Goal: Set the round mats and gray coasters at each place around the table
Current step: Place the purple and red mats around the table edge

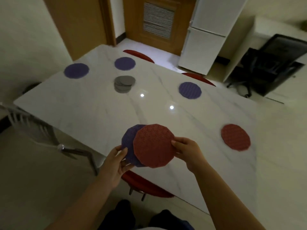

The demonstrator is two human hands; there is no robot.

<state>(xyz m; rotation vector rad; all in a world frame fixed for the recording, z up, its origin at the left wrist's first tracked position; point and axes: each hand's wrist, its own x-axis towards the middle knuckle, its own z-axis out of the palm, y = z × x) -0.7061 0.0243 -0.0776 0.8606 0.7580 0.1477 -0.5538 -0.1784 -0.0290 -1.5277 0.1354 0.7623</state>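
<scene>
Above the near edge of the white marble table (pixel 99 105) I hold two round mats. My left hand (pixel 118 161) grips a purple mat (pixel 128 143) from below. A red mat (pixel 153 145) overlaps it, pinched at its right rim by my right hand (pixel 186 150). Three purple mats lie on the table: far left (pixel 76 70), far middle (pixel 125 63) and right of centre (pixel 190 90). A red mat (pixel 235 139) lies at the near right. A stack of gray coasters (pixel 124 83) sits near the far middle.
Red chairs are tucked under the table at the far side (pixel 139 54), the right far side (pixel 197 78) and the near edge (pixel 146 185). A white metal chair (pixel 29 123) stands at the left. A white fridge (pixel 206 34) and a black office chair (pixel 259 68) stand beyond.
</scene>
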